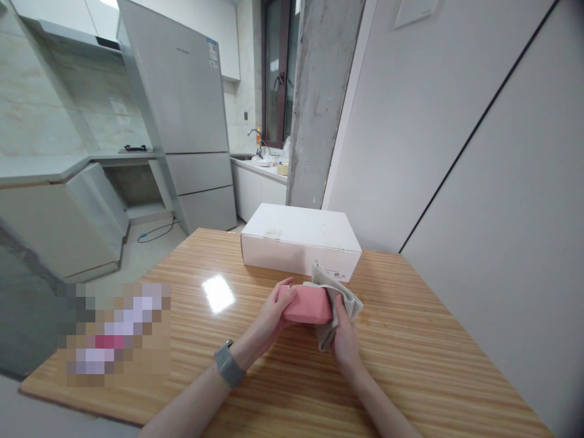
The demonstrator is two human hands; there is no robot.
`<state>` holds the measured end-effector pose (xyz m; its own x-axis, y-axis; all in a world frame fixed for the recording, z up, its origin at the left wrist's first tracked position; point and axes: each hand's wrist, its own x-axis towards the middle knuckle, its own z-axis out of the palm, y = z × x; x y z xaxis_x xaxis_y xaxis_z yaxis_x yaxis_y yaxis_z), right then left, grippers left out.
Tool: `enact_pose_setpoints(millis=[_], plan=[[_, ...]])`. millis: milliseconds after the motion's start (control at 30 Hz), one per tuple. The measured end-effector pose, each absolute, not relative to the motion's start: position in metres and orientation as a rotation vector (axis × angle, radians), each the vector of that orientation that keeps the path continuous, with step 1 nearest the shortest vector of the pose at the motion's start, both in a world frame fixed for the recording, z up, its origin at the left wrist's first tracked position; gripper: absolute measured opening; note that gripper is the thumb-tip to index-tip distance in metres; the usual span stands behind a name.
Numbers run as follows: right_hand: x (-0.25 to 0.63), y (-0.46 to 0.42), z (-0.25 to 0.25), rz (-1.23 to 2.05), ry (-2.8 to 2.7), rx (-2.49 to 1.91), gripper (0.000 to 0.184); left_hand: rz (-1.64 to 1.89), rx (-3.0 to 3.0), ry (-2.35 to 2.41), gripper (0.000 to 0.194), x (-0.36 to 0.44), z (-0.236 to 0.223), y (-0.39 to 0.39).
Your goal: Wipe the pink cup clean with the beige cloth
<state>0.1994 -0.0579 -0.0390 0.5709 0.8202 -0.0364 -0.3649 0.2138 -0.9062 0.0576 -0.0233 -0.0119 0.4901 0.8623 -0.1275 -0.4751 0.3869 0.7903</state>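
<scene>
A: Striped pale-wood table point(410, 347): what is gripped?

B: Left hand point(272, 316), fingers curled, closes on a pink rectangular block point(306, 305); right hand point(345, 342) clamps a grey fabric cloth point(340, 298) against the block, just before a white cardboard box point(298, 240).

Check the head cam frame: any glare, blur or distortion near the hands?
Head view: a white glare spot shines on the striped wooden table, left of the hands; a pixelated mosaic patch hides its near-left part; wide-angle distortion leans the tall grey refrigerator; the pink rectangular block between the left hand and right hand shows no obvious blur.
</scene>
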Motion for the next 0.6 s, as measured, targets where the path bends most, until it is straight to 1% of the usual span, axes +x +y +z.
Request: enact_pose_setpoints(millis=[100, 167, 233, 400, 500, 600], plan=[[0.206, -0.053, -0.041, 0.917, -0.451, -1.054, 0.048, 0.854, 0.680, 0.501, 0.066, 0.057, -0.015, -0.020], [0.209, -0.051, -0.039, 1.013, -0.394, -1.013, 0.049, 0.809, 0.691, 0.489, 0.074, 0.057, -0.017, -0.019], [0.210, -0.051, -0.034, 1.107, -0.345, -0.955, 0.049, 0.801, 0.763, 0.505, 0.078, 0.057, -0.018, -0.020], [0.200, -0.055, -0.024, 1.150, -0.344, -0.878, 0.045, 0.895, 0.843, 0.534, 0.071, 0.059, -0.016, -0.025], [0.196, -0.055, -0.027, 1.179, -0.412, -0.880, 0.049, 0.883, 0.786, 0.504, 0.066, 0.058, -0.013, -0.026], [0.196, -0.054, -0.035, 1.120, -0.450, -0.925, 0.052, 0.912, 0.765, 0.520, 0.064, 0.056, -0.011, -0.025]])
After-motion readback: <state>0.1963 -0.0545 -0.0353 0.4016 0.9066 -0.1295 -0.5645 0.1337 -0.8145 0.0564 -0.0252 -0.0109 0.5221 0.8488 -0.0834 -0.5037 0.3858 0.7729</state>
